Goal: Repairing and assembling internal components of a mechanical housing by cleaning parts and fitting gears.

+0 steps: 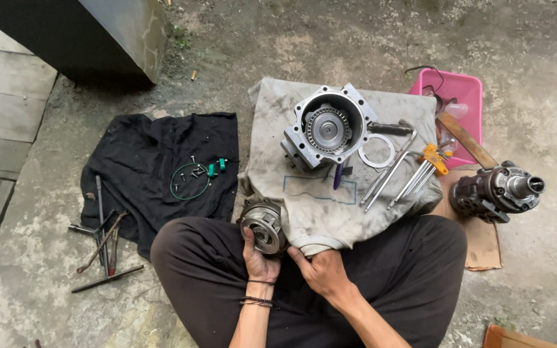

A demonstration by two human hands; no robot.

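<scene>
I sit cross-legged on concrete ground. My left hand is shut on a round metal machine part, held at the near left edge of a dirty grey cloth. My right hand pinches the cloth's near edge beside it. Farther back on the cloth sits a square metal housing with a round toothed disc inside, facing up. A thin white ring gasket lies just right of the housing.
A black cloth at left carries a green O-ring, small screws and green caps. Long hand tools lie at its near edge. Hex keys, a pink tray and another machine assembly on cardboard sit right.
</scene>
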